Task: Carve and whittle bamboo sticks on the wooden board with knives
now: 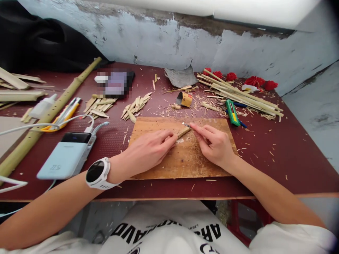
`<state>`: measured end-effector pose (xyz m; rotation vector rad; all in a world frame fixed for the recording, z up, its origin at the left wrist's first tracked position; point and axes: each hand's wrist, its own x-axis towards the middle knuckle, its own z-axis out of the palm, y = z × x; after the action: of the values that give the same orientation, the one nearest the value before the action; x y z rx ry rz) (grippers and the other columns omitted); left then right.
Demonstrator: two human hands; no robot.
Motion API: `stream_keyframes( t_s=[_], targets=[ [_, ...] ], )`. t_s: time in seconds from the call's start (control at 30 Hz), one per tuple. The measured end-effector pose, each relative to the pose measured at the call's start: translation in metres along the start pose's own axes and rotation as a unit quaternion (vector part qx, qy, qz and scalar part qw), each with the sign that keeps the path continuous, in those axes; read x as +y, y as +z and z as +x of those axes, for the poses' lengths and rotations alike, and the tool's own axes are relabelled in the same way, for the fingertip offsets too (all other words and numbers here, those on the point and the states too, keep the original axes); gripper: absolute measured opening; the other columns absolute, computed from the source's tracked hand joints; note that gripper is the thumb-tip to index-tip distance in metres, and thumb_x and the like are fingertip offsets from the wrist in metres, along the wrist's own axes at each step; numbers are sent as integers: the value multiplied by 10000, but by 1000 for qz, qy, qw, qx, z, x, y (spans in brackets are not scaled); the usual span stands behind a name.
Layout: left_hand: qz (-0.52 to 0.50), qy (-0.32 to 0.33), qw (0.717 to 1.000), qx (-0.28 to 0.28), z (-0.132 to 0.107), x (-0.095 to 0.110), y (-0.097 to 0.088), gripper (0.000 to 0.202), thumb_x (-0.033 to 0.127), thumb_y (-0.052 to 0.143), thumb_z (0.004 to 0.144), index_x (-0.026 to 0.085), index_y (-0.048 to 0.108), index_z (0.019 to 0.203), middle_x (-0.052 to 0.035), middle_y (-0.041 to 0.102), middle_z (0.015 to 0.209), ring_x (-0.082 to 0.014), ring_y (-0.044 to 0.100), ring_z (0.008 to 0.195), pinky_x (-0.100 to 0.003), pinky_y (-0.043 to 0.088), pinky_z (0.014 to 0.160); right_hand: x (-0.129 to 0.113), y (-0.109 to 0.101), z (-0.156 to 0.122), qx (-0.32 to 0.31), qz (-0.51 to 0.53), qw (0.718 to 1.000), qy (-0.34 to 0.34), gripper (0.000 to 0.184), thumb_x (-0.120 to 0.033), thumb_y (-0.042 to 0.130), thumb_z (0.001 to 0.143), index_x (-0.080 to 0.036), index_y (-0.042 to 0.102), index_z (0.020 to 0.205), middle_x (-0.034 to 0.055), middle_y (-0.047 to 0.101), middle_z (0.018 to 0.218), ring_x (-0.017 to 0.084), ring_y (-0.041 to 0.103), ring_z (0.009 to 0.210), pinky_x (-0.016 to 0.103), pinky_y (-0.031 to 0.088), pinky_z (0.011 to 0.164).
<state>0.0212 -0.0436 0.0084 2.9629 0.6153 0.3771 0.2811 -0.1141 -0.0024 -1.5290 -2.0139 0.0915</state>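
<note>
A short bamboo stick (183, 133) lies on a wooden board (185, 158) near the middle of a dark red table (265, 148). The left hand (148, 150) rests palm down on the board, fingers curled, pinching the stick's near end. The right hand (213, 143) is closed around a small blade (186, 125), its tip at the stick's far end. Shavings litter the board and table. Far right lie long bamboo strips (238, 93), a green cutter (232, 112) and red flowers (254, 82). On the left sit a power bank (65, 155), a yellow knife (65, 114) and a long bamboo pole (50, 116). A peeling pale wall (159, 38) stands behind.
</note>
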Motion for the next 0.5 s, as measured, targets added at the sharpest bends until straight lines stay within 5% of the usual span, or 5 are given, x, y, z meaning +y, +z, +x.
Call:
stream_keyframes(
  t_s=[0.13, 0.4, 0.5],
  targets=[
    [42, 4, 999, -7, 1, -1, -4, 386, 220, 410, 1101, 176, 493, 1475, -113, 663, 1221, -217, 667, 994, -317, 558, 850, -1, 1, -1, -4, -10, 1000, -10, 428, -223, 524, 1039, -259, 659, 1444, 34, 726, 955, 143, 621, 734, 283, 476, 671],
    [72, 22, 997, -3, -1, -4, -1, 248, 151, 463, 1063, 121, 608, 1261, -133, 667, 1206, -235, 664, 992, -325, 574, 777, -4, 0, -3, -3, -53, 999, 5, 466, -245, 462, 1056, -261, 582, 1506, 41, 731, 988, 158, 645, 766, 289, 471, 640],
    [32, 19, 999, 12, 2, -7, -2, 231, 210, 473, 1088, 135, 621, 1248, -117, 683, 1181, -225, 676, 956, -331, 580, 748, -7, 1, -1, 41, -2, 999, 20, 436, -257, 408, 1077, -212, 561, 1483, 89, 728, 1122, 197, 680, 904, 321, 509, 708]
  ],
)
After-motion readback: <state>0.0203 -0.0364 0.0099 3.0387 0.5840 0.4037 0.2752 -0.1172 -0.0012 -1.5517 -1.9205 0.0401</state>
